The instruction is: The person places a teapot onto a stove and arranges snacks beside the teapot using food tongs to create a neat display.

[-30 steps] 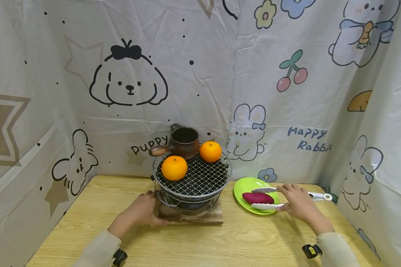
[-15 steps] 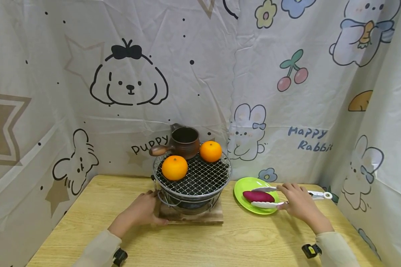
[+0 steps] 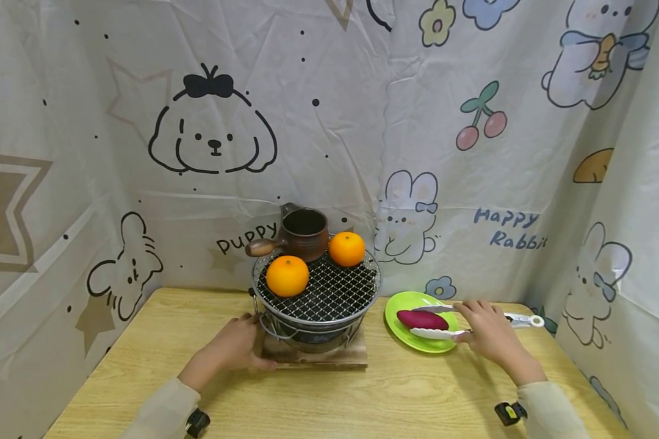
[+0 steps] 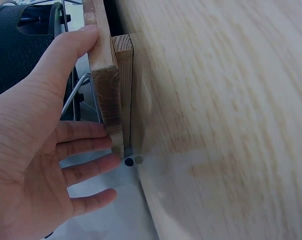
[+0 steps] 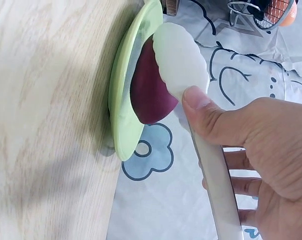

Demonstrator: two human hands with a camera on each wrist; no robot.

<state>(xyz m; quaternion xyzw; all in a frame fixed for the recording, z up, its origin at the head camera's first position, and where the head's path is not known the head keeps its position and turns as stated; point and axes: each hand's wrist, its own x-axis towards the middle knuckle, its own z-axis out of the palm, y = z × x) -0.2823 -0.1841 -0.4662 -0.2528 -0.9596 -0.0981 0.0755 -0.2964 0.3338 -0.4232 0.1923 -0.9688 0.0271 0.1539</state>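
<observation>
My right hand [image 3: 486,329] grips a pair of white kitchen tongs [image 5: 215,185], thumb on one arm and fingers on the other side. Their scalloped tips lie on either side of a purple sweet potato [image 3: 421,319] on a lime green plate [image 3: 401,335]; whether both tips touch it, I cannot tell. At the left, my left hand [image 3: 236,344] rests against a wooden board [image 4: 103,75] under a round grill [image 3: 315,329]. The left wrist view has its thumb on the board's face and nearly straight, spread fingers by its end.
On the grill's wire mesh [image 3: 335,286] sit two oranges, one in front [image 3: 287,276] and the other orange [image 3: 346,249] farther back. A brown clay pot [image 3: 306,241] stands behind them, handle pointing left. Printed cloth [image 3: 329,134] hangs behind the wooden table [image 3: 417,396].
The sweet potato has shifted slightly left on the plate, and the tongs and right hand have moved a little left with it. My left hand stays put.
</observation>
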